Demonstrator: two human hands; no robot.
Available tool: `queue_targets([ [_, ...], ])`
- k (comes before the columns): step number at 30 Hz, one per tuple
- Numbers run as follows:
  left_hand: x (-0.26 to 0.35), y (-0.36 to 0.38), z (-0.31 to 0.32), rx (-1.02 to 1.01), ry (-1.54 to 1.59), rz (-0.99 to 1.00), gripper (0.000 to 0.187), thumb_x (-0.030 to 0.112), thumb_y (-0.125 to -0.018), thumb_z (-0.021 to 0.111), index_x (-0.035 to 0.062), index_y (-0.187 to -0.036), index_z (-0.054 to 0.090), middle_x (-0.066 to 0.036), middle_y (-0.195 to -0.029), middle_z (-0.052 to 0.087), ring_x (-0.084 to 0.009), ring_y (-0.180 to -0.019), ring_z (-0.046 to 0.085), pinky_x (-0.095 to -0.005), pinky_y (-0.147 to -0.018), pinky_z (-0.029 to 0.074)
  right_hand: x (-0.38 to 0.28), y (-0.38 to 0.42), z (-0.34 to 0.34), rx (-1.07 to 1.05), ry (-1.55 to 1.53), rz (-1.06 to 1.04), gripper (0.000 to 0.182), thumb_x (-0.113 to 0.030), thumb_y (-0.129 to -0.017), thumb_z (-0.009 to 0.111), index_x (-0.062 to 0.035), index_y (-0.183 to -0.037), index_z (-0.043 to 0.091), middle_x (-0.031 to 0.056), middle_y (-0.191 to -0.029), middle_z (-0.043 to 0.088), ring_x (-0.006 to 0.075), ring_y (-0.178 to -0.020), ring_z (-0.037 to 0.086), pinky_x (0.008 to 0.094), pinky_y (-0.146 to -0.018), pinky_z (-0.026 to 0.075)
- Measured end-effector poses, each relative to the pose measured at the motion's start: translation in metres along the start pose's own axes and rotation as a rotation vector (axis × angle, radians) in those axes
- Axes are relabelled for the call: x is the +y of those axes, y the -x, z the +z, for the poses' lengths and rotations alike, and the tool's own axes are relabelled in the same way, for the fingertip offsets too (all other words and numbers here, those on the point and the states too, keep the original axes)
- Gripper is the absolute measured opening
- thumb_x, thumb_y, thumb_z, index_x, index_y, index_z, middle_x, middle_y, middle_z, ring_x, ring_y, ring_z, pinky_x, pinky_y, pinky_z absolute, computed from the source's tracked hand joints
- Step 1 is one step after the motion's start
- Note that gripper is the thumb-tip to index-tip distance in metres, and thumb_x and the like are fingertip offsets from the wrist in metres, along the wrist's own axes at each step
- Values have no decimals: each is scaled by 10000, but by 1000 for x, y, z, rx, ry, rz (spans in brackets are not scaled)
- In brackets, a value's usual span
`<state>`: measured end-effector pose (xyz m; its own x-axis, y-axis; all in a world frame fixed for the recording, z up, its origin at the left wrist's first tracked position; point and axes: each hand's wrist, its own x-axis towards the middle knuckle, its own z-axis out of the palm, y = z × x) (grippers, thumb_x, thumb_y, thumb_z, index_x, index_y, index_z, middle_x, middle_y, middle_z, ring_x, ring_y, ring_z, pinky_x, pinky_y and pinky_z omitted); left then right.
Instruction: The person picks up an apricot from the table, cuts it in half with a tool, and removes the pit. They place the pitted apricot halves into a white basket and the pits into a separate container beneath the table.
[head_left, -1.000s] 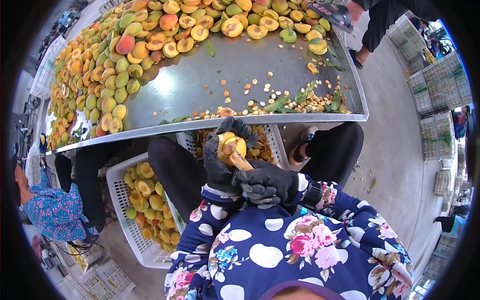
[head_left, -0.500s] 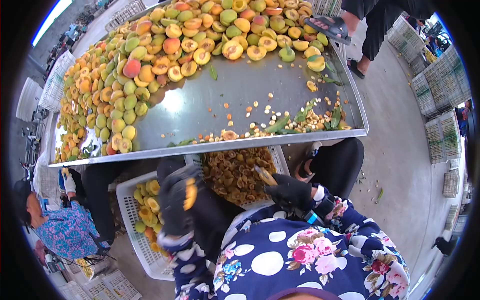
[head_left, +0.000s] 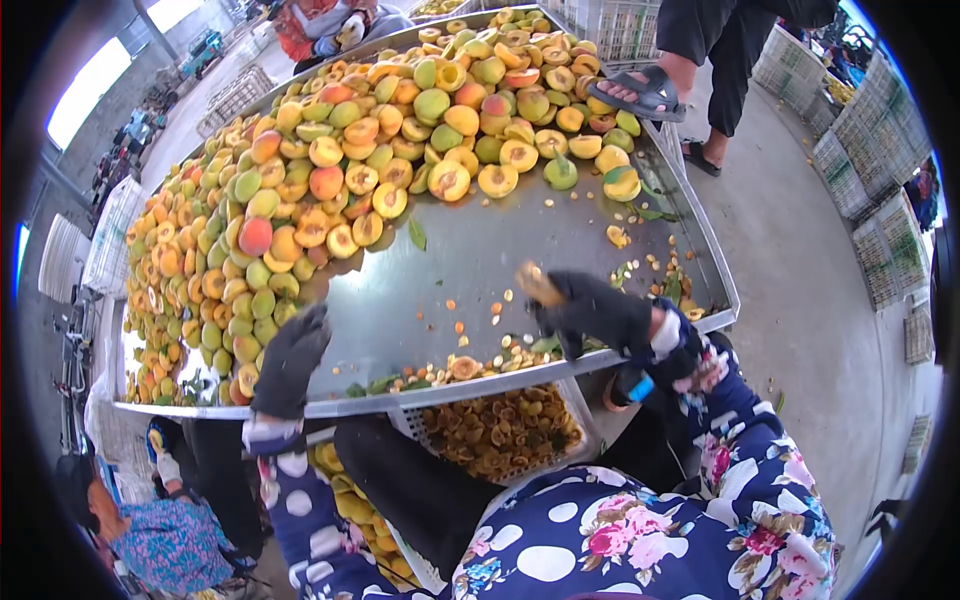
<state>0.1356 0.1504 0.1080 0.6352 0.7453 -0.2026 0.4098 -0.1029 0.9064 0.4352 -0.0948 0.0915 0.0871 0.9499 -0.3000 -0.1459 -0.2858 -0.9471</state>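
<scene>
My left hand (head_left: 292, 362), in a dark glove, is over the near edge of the metal table (head_left: 470, 235), beside the pile of whole and halved peaches (head_left: 330, 180). Its fingers reach out toward the fruit, and I see nothing held in them. Over the table's right part, my right hand (head_left: 598, 315), gloved too, is closed around a short tan, stick-like tool (head_left: 540, 285); blur hides what kind it is. Scattered pits (head_left: 515, 355) and green leaves lie along the near rim, below and beside this hand.
Under the table edge stands a white crate of brownish fruit pieces (head_left: 500, 430). Peach halves (head_left: 365, 515) fill another crate by my left leg. A person's sandalled foot (head_left: 645, 92) rests on the far right corner. Another person (head_left: 175, 535) sits at left.
Both hands have risen from above the crates to the table. The orange fruit piece in my left hand is gone from it. My right hand keeps the tool. The view has shifted.
</scene>
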Motion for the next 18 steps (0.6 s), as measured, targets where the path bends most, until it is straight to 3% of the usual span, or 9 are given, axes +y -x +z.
queue_targets([
  [2,21,-54,20,-29,55,85,456,193,-829,592,-2,-1220,466,-67,-1081,556,-95,-883,524,-212,-714,428,-11,-33,-29,144,-4,-73,213,-81,-800,559,8,-977,481,75,-775,553,154,-493,563,270,-478,492],
  [4,19,-119,37,-151,229,161,503,197,-821,605,3,-1252,431,-84,-1099,559,-119,-958,530,-231,-772,433,-14,-67,-60,240,-3,-108,221,-75,-799,559,11,-989,485,59,-770,547,154,-588,579,285,-527,502],
  [6,33,-160,63,-169,212,291,517,187,-824,600,-4,-1266,411,-79,-1099,558,-131,-944,535,-234,-795,433,-14,-102,-87,290,13,-173,243,-82,-796,573,15,-1004,491,54,-782,551,138,-638,567,273,-563,492],
  [8,36,-205,84,-206,154,346,531,216,-813,605,-4,-1259,420,-102,-1151,548,-162,-1044,522,-278,-896,405,-23,-125,-104,339,22,-230,266,-90,-793,587,19,-1019,498,49,-794,555,121,-688,554,262,-600,482],
  [11,63,-245,116,-67,-247,598,539,282,-794,610,17,-1237,454,-164,-1203,514,-265,-1154,460,-332,-971,349,-33,-159,-134,552,507,-175,432,-132,-770,644,29,-1138,486,59,-900,581,94,-726,504,242,-675,434],
  [12,82,-250,124,-31,-373,693,539,298,-789,611,26,-1230,464,-182,-1214,501,-300,-1176,436,-345,-988,333,-29,-173,-146,639,631,-323,477,-245,-720,624,29,-1097,524,213,-1008,580,324,-923,572,362,-791,441],
  [14,103,-274,140,-28,-480,737,497,277,-823,582,28,-1236,461,-194,-1227,483,-298,-1190,416,-345,-997,312,-47,-189,-155,717,744,-263,476,-151,-741,647,13,-1161,496,135,-1002,589,191,-879,565,298,-773,440],
  [16,110,-312,154,57,-681,829,508,303,-826,562,24,-1237,456,-200,-1259,452,-327,-1195,403,-368,-1007,299,-59,-210,-172,764,869,-354,471,-202,-700,655,7,-1106,538,196,-1072,557,306,-980,552,342,-833,428],
  [18,113,-342,168,150,-751,816,527,345,-833,534,34,-1249,448,-210,-1275,434,-342,-1203,387,-386,-1013,287,-70,-226,-183,712,896,-425,483,-278,-686,588,-49,-1108,547,195,-1113,542,329,-1061,496,375,-915,380],
])
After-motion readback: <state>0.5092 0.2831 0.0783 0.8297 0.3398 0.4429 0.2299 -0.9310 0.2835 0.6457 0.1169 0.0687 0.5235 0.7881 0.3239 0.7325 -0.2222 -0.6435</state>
